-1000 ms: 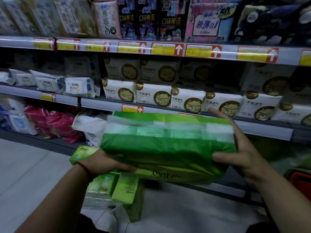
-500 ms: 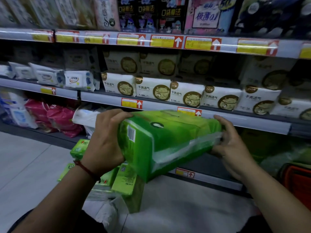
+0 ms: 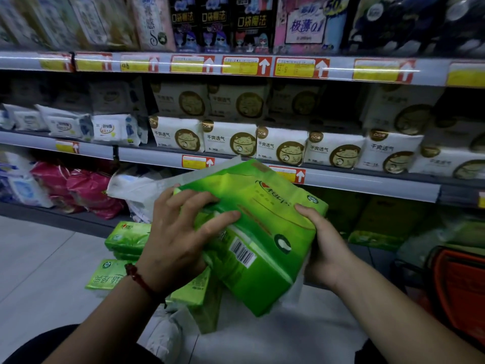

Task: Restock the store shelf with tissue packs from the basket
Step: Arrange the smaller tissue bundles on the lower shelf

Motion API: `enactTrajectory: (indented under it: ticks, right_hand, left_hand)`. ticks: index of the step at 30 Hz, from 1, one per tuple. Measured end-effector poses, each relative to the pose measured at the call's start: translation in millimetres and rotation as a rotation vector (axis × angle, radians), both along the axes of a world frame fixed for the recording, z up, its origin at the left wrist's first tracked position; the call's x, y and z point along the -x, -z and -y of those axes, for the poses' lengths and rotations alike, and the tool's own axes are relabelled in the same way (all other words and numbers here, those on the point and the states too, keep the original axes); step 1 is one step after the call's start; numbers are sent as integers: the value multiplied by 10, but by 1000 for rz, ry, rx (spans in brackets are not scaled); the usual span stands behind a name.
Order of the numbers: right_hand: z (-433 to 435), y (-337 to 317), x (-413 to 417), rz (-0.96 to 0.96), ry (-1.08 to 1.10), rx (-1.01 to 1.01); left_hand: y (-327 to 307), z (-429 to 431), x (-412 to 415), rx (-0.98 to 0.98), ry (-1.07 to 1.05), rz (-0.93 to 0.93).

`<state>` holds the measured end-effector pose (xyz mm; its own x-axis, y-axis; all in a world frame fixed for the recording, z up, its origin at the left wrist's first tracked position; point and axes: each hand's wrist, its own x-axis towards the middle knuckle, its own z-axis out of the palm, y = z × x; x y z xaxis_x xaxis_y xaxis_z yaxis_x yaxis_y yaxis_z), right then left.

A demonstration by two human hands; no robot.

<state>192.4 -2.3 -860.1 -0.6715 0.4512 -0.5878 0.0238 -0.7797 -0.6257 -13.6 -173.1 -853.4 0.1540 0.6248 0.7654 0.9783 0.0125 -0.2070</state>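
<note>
Dim, cool store light; low exposure overall. Recesses behind cat-print packs sink into deep shadow, back rows barely readable. Pale glare streaks along shelf rail and price labels; label print smeared. Green tissue pack brightest, colour saturated, barcode fairly sharp. Wide-angle bend: rails curve, packs toward shelf's left and right ends soft, blurred. Floor flat grey, shadows faint.

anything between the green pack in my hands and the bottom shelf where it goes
Nothing visible. The left hand and right hand grip the green tissue pack in front of the bottom shelf, and the way to the stocked green packs at right looks open. Loose packs lie lower left, aside.
</note>
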Motion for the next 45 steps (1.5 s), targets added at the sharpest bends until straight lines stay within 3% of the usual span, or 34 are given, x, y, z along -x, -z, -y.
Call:
enactTrajectory:
  ticks: [4, 6, 9, 12, 15, 17, 18, 21, 25, 27, 40, 45]
  right_hand:
    - [-105, 10, -47, 15, 76, -130]
    - [-178, 30, -74, 20, 89, -194]
    - [-254, 22, -112, 17, 86, -293]
    - [-285, 47, -149, 26, 60, -387]
    - [-290, 84, -166, 45, 62, -471]
    - [-288, 90, -183, 41, 55, -501]
    - [-290, 95, -193, 36, 48, -507]
    - [-311, 112, -224, 19, 45, -526]
    - [-382, 129, -301, 0, 60, -544]
    - [-449, 158, -366, 5, 80, -560]
    - [-863, 465, -828, 204, 192, -682]
    - [-1018, 534, -1086, 358, 28, -796]
  left_hand:
    - [-20, 57, 101, 227, 11, 225]
    - [-19, 123, 165, 221, 64, 502]
    - [-6, 99, 275, -150, 75, 949]
    - [-10, 1, 452, -444, -114, 1362]
    - [36, -62, 638, -241, -232, 2093]
    - [50, -113, 642, -73, -153, 2395]
    - [42, -162, 602, -5, -136, 2416]
    - [19, -368, 408, 151, -210, 2249]
    - [58, -656, 79, 469, 172, 2233]
    - [91, -762, -112, 611, 229, 2156]
    - [455, -1485, -611, 637, 275, 2108]
    - [713, -1761, -650, 638, 287, 2129]
